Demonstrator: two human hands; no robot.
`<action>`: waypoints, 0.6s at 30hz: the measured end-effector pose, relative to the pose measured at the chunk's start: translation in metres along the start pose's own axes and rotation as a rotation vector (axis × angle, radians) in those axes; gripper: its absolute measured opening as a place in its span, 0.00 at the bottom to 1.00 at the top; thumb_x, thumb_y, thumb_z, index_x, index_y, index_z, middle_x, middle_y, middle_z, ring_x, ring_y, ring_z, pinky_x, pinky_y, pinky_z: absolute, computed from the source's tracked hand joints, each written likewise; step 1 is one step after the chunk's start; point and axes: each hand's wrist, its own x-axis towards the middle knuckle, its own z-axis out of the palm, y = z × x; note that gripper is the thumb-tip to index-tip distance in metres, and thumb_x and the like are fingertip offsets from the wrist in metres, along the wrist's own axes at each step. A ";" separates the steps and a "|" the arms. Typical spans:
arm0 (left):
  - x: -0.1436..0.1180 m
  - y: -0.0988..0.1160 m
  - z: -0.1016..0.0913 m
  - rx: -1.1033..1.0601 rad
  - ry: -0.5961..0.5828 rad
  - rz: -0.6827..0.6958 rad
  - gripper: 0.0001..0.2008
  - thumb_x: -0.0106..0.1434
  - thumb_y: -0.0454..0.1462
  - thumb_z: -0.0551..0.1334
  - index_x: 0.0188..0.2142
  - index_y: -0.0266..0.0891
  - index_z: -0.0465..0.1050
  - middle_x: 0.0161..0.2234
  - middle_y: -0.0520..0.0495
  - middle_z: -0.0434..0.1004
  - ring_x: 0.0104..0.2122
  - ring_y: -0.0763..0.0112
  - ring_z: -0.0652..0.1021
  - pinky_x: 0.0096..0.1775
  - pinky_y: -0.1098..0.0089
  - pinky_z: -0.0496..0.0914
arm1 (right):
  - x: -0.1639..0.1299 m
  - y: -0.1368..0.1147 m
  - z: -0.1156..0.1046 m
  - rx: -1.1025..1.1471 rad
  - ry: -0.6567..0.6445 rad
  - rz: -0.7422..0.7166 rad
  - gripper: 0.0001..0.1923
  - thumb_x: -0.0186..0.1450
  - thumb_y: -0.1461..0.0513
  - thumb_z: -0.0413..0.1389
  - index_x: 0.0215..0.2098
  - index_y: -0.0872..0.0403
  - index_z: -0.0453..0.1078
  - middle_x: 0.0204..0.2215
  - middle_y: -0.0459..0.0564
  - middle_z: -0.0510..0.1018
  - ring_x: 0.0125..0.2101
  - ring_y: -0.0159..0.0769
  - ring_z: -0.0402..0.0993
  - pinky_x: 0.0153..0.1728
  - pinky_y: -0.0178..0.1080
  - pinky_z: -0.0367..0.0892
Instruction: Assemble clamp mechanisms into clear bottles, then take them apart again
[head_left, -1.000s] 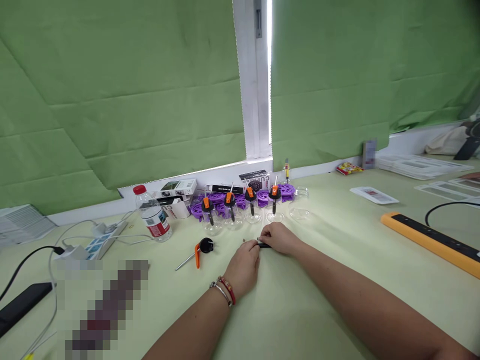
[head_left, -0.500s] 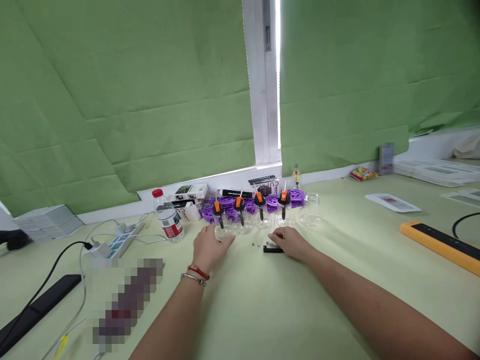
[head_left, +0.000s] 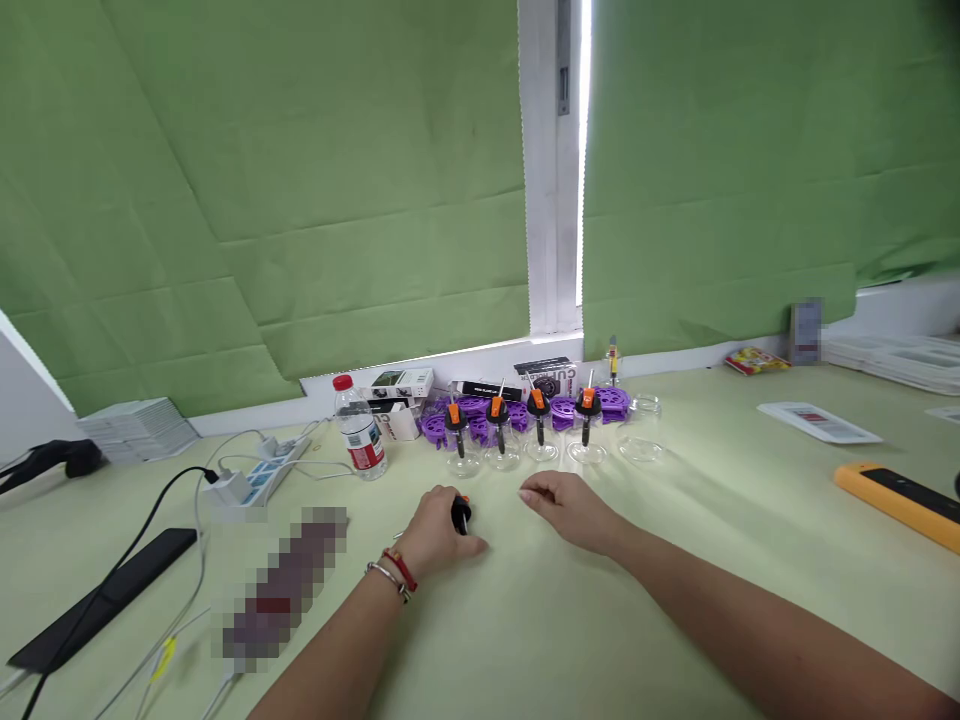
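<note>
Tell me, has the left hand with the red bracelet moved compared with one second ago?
Yes. The left hand went left, away from the right hand, and now grips the black and orange pump piece in front of the clear plastic water bottle.

- The table (head_left: 675, 600) has a pale green matt covering that looks smooth, like cloth or mat.
- The curtains (head_left: 337, 180) are matt green cloth with creases.
- The window frame (head_left: 551, 200) looks like smooth white painted material.
- The glass cups (head_left: 586, 450) are clear and glossy.
- Their caps (head_left: 537, 402) look like black and orange plastic.
- The piece under the left hand (head_left: 439, 528), a black-and-orange part (head_left: 460, 512), looks like glossy plastic.
- The purple parts (head_left: 611, 402) are matt plastic.
- The water bottle (head_left: 360, 435) is clear plastic with a red cap and paper-like label.
- The bracelets (head_left: 394, 572) look like red cord and shiny metal.
- The orange bar (head_left: 896, 498) looks like plastic with a black matt face.
- The cables (head_left: 150, 500) are smooth black and white plastic.
</note>
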 end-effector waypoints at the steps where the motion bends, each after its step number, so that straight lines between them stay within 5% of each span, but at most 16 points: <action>1: -0.005 0.003 0.001 -0.050 -0.010 0.041 0.28 0.39 0.48 0.70 0.37 0.37 0.68 0.37 0.44 0.69 0.37 0.62 0.71 0.36 0.67 0.67 | 0.000 -0.006 0.007 0.044 -0.024 0.003 0.16 0.62 0.51 0.49 0.35 0.53 0.70 0.26 0.46 0.71 0.26 0.32 0.63 0.28 0.34 0.58; 8: -0.026 0.019 0.004 -0.210 -0.036 0.350 0.32 0.37 0.40 0.72 0.41 0.39 0.60 0.39 0.47 0.63 0.37 0.66 0.66 0.37 0.67 0.65 | 0.014 -0.029 0.036 0.365 -0.202 0.210 0.15 0.61 0.53 0.51 0.25 0.55 0.65 0.16 0.40 0.63 0.19 0.26 0.54 0.22 0.31 0.51; 12: -0.026 0.018 0.001 -0.144 -0.020 0.406 0.30 0.36 0.39 0.72 0.38 0.40 0.60 0.38 0.48 0.61 0.36 0.65 0.64 0.36 0.67 0.64 | 0.015 -0.035 0.034 0.470 -0.211 0.240 0.13 0.56 0.54 0.57 0.24 0.56 0.67 0.15 0.40 0.63 0.18 0.25 0.54 0.21 0.31 0.48; 18: -0.029 0.019 -0.003 -0.176 -0.146 0.469 0.34 0.36 0.43 0.73 0.42 0.40 0.60 0.40 0.46 0.62 0.39 0.64 0.65 0.38 0.66 0.65 | 0.010 -0.026 0.024 0.530 -0.287 0.260 0.15 0.50 0.54 0.63 0.19 0.58 0.68 0.11 0.39 0.61 0.15 0.22 0.51 0.18 0.31 0.46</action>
